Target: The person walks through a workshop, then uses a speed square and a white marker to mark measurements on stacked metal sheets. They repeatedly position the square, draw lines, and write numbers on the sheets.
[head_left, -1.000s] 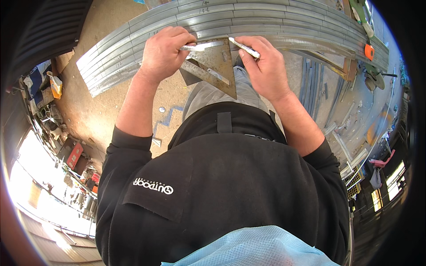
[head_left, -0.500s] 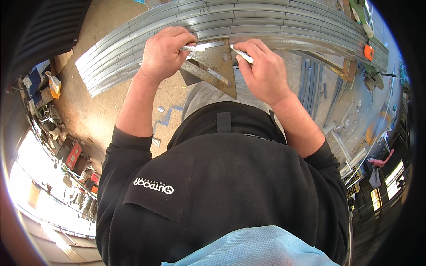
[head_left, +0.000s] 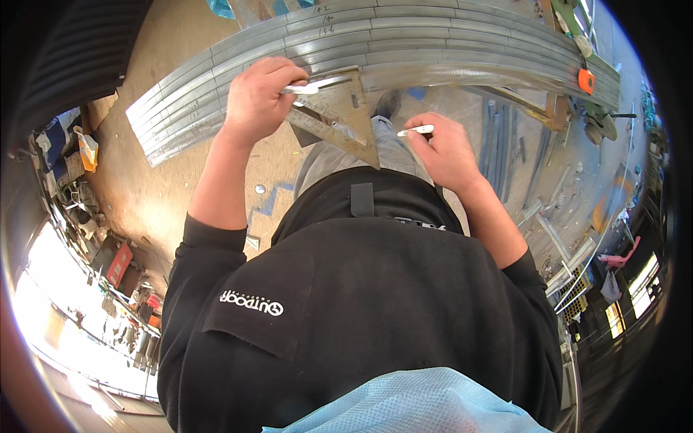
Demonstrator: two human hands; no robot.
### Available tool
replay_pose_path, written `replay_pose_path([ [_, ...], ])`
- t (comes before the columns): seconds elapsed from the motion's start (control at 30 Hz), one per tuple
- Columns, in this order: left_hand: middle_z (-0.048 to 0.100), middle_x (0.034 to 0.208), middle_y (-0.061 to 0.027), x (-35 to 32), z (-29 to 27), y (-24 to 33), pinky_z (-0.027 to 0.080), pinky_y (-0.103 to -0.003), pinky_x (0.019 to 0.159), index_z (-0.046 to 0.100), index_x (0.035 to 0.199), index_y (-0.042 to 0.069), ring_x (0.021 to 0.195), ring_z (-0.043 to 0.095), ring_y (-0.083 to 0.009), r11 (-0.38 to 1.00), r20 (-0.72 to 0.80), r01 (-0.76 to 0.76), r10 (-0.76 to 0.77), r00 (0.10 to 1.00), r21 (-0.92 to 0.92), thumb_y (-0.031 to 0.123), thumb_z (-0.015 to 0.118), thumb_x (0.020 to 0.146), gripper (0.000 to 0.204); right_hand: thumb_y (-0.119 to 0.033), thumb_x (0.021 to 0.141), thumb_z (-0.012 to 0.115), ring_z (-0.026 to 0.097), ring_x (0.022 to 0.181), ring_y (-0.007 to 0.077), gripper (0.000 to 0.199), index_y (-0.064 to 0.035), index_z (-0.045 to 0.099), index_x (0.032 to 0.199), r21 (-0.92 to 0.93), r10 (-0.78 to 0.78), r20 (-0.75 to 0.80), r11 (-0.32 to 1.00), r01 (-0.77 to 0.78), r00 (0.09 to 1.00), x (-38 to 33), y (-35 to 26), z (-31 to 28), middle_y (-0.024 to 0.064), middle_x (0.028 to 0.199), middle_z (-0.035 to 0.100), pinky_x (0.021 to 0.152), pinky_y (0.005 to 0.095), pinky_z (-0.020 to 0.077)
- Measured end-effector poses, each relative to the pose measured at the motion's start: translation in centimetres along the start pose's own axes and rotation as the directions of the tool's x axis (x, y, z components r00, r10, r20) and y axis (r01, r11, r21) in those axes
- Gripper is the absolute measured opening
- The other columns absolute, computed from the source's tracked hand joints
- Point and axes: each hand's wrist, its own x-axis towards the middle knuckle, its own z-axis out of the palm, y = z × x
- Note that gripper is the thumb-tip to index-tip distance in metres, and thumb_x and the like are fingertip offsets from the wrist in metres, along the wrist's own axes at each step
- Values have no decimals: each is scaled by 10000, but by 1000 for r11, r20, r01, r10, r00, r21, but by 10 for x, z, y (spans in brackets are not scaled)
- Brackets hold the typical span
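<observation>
My left hand (head_left: 261,101) is closed at the left corner of a worn metal triangular square (head_left: 355,119). A short whitish piece (head_left: 302,89) shows at its fingertips; I cannot tell whether it belongs to the square. The square's upper edge lies against a row of long grey metal bars (head_left: 433,36), and its point reaches down over my lap. Handwritten marks and cross lines run over the bars. To the right, apart from the square, my right hand (head_left: 449,148) pinches a white marker (head_left: 419,130), its tip turned left.
An orange tape measure (head_left: 585,81) sits at the right end of the bars. More metal lengths (head_left: 499,148) lie on the floor to the right, with a grinder-like tool (head_left: 600,126) beyond. A red case (head_left: 119,263) stands among clutter at the left.
My right hand has drawn the marker back from the square's right edge, down and to the right. My left hand stays at the square. The whole view has shifted slightly.
</observation>
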Motion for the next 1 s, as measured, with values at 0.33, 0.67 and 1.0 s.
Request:
replay_pose_path([
  [0.33,760,1020,-52,-41,-42,-12,522,-295,792,784,1081,-12,907,669,-143,884,-137,165,-246,960,-437,-37,758,1005,84,-249,1113,654,643,806,226,268,-40,777,1226,993,165,121,-14,-120,979,-29,32,-41,102,970,782,698,400,491],
  [0.67,736,1086,-35,-46,-17,27,489,-271,842,772,1123,-26,943,621,-119,792,-72,204,-297,952,-575,-25,742,1046,83,-269,1124,645,616,777,209,267,-60,779,1224,979,44,154,-143,-146,987,-30,54,-74,81,960,782,702,385,471],
  [1.0,736,1082,-36,-50,46,94,518,-279,856,784,1110,-28,963,653,-122,704,-16,384,-489,872,-598,-27,741,1045,77,-326,1164,627,562,681,206,263,-92,738,1124,973,231,224,-8,-229,947,-24,120,-144,62,818,717,679,394,435],
])
